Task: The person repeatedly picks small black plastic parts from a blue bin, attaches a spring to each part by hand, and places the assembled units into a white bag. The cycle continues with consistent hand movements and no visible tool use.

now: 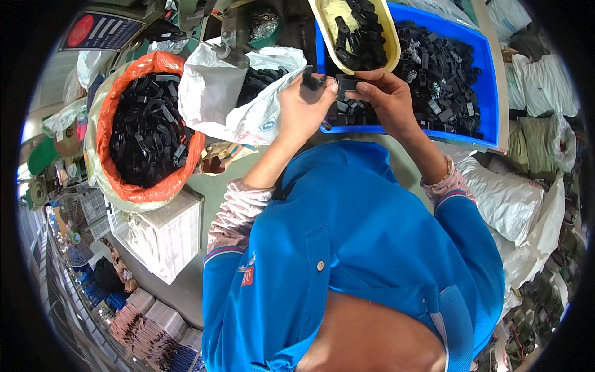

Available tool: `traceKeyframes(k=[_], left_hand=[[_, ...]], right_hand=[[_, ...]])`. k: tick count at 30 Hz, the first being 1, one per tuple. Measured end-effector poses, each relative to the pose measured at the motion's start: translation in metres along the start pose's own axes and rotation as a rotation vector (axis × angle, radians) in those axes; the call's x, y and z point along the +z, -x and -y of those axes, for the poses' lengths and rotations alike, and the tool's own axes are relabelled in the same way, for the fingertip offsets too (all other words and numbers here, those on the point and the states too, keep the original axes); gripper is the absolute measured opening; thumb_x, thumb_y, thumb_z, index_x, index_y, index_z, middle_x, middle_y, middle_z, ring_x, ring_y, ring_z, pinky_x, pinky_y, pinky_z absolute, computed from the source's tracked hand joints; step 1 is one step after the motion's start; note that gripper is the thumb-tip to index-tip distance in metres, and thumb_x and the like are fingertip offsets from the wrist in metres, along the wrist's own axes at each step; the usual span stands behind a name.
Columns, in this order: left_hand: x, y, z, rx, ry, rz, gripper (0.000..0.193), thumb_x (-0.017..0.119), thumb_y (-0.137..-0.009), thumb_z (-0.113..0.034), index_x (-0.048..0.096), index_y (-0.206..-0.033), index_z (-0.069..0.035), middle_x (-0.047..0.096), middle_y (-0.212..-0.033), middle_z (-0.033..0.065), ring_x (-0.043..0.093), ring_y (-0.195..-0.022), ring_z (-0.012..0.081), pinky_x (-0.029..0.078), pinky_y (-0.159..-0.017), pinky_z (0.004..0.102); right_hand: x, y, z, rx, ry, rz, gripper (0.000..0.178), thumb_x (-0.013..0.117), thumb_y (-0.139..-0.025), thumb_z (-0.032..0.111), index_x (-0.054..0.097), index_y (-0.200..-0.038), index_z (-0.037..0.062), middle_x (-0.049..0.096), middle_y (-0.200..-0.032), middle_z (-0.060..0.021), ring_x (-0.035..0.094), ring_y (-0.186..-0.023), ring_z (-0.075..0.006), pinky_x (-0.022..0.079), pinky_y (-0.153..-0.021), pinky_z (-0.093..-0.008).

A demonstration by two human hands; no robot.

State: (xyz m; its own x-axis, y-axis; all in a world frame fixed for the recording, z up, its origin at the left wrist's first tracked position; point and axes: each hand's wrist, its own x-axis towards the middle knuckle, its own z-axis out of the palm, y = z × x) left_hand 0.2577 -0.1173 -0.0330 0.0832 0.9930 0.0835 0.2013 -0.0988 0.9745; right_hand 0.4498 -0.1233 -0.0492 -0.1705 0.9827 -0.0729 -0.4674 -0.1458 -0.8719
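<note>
My left hand (pixel 302 110) is closed around a black plastic part (pixel 312 82) with an upright hooked end. My right hand (pixel 389 99) pinches a small dark rectangular piece (pixel 348 85) between thumb and forefinger, close to the left fingertips. Whether the two pieces touch is hard to make out. Both hands are above the near edge of a blue bin (pixel 493 93) that holds many small black parts and some metal springs. Just beyond the fingers, a yellow tray (pixel 392 46) holds longer black parts and pale yellow material.
Left of my hands stands a white sack (pixel 207 93) with black parts inside. Farther left, an orange-lined sack (pixel 110 158) is full of black curved parts, beside a white plastic crate (pixel 176 239). A green bowl (pixel 266 40) sits beyond. White bags (pixel 505 195) are piled at right.
</note>
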Motion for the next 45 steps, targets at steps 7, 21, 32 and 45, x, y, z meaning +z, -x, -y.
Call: traceKeyframes(k=[7,21,32,45], left_hand=[[-0.002,-0.010,0.001,-0.201,0.572,0.032,0.031,0.073,-0.086,-0.007,0.059,-0.111,0.005,0.068,-0.098,0.0135,0.068,-0.080,0.0168,0.058,-0.071,0.0299],[-0.034,0.002,-0.012,-0.384,0.580,0.478,0.042,0.059,-0.096,-0.012,0.050,-0.134,0.001,0.061,-0.126,0.0173,0.068,-0.100,0.0268,0.061,-0.079,0.0365],[-0.030,0.012,-0.011,-0.482,0.603,0.481,0.035,0.064,-0.093,-0.010,0.055,-0.126,-0.003,0.063,-0.120,0.0121,0.069,-0.099,0.0271,0.061,-0.074,0.0365],[-0.029,0.010,-0.006,-0.461,0.575,0.434,0.028,0.064,-0.093,-0.012,0.050,-0.115,-0.003,0.065,-0.114,0.0142,0.070,-0.094,0.0262,0.059,-0.068,0.0324]], right_hand=[[-0.004,-0.014,0.012,0.152,-0.045,-0.104,0.030,0.068,-0.090,0.008,0.059,-0.115,-0.0066,0.068,-0.104,-0.0162,0.070,-0.090,-0.0246,0.058,-0.083,-0.0314],[-0.007,-0.027,0.052,0.078,0.079,0.054,0.029,0.062,-0.096,0.014,0.061,-0.120,-0.0015,0.066,-0.098,-0.0044,0.064,-0.094,-0.0118,0.053,-0.086,-0.0283],[-0.003,-0.039,0.040,0.042,0.311,0.161,0.022,0.070,-0.089,0.015,0.066,-0.103,-0.0023,0.067,-0.099,-0.0099,0.066,-0.090,-0.0163,0.057,-0.081,-0.0298],[0.012,-0.024,0.018,0.081,0.324,0.105,0.019,0.072,-0.088,0.012,0.063,-0.100,-0.0004,0.067,-0.094,-0.0047,0.062,-0.084,-0.0095,0.049,-0.077,-0.0252]])
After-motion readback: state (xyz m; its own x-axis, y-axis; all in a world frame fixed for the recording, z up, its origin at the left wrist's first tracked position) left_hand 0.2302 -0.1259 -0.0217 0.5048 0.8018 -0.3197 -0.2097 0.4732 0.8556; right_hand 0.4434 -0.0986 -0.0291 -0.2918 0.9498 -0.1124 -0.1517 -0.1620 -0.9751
